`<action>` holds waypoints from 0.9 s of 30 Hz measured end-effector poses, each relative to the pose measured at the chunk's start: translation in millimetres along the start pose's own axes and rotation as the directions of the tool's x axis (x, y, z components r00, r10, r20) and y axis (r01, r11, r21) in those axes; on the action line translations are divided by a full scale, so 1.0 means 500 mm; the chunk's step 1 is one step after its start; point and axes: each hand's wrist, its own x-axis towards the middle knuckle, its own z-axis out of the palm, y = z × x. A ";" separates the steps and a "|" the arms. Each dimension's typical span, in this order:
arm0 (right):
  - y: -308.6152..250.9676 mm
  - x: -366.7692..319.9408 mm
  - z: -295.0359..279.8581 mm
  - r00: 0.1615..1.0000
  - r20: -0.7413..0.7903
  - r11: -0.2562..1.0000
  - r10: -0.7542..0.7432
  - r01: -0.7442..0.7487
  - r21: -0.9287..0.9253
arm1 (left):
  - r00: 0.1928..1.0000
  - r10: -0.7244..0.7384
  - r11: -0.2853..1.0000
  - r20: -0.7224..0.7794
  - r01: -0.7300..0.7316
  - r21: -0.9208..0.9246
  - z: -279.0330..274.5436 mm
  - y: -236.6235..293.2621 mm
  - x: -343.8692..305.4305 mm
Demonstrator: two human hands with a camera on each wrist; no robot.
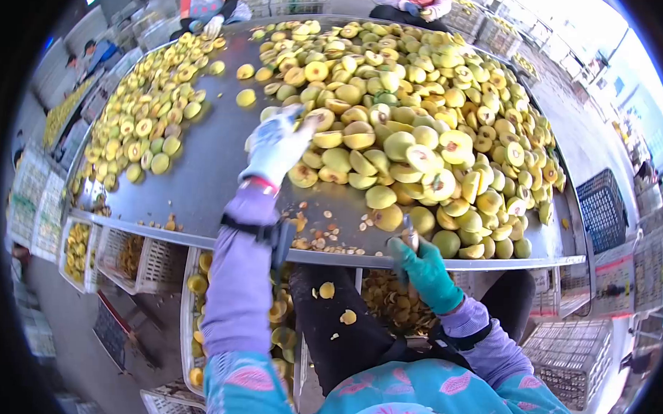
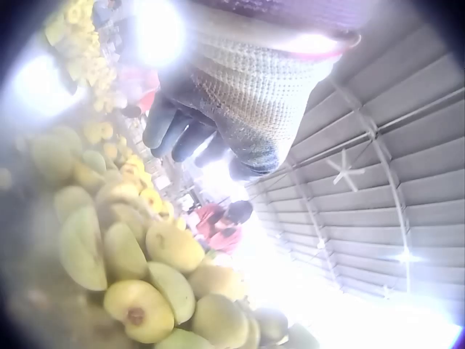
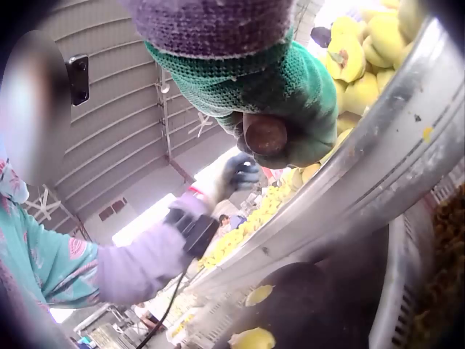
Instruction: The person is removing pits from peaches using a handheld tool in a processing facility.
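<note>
My left hand (image 1: 279, 143), in a white glove with grey-coated fingers, reaches over the steel table at the near-left side of a big heap of halved yellow-green peaches (image 1: 421, 159). In the left wrist view its fingers (image 2: 171, 134) hang loosely bent with nothing between them, close over peach halves (image 2: 138, 309). My right hand (image 1: 428, 272), in a green glove, grips a wooden-handled tool (image 3: 265, 134) at the table's near edge. The handle's round end sticks out of the fist in the right wrist view; the tool's working end is mostly hidden.
A smaller heap of peach halves (image 1: 140, 138) lies on the table's (image 1: 217, 123) left side. Pale pit pieces (image 1: 330, 240) lie near the front edge. Below stand crates, one with peach halves (image 1: 283, 337). Two people work across the table. A dark blue crate (image 1: 601, 209) stands at right.
</note>
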 end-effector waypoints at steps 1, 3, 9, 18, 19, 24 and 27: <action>0.005 -0.014 -0.005 0.999 0.021 0.999 0.030 -0.031 0.032 | 0.993 0.068 0.998 0.101 -0.067 -0.019 0.065 0.001 0.030; 0.030 -0.030 -0.030 0.994 0.093 0.996 0.050 -0.056 0.065 | 0.933 0.244 0.916 0.265 -0.312 0.254 0.225 -0.045 0.028; 0.064 -0.063 -0.069 0.981 0.183 0.988 0.069 -0.093 0.123 | 0.913 0.098 0.995 0.396 -0.096 -0.026 0.109 0.060 -0.150; 0.063 -0.019 -0.041 0.984 0.177 0.854 -0.033 -0.064 0.517 | 0.949 -0.130 0.263 0.287 0.312 -0.913 0.034 0.295 -0.353; 0.072 -0.024 -0.033 0.982 0.175 0.804 -0.074 -0.045 0.593 | 0.919 -0.204 -0.014 0.338 0.343 -0.939 0.035 0.320 -0.368; 0.080 -0.073 -0.080 0.984 0.179 0.979 -0.027 -0.011 0.204 | 0.969 -0.231 0.389 0.086 0.173 -0.905 0.097 0.316 -0.404; 0.106 -0.104 -0.092 0.765 -0.154 0.756 -0.626 0.546 -0.362 | 0.990 -0.142 0.610 0.024 0.107 -0.785 0.089 0.326 -0.402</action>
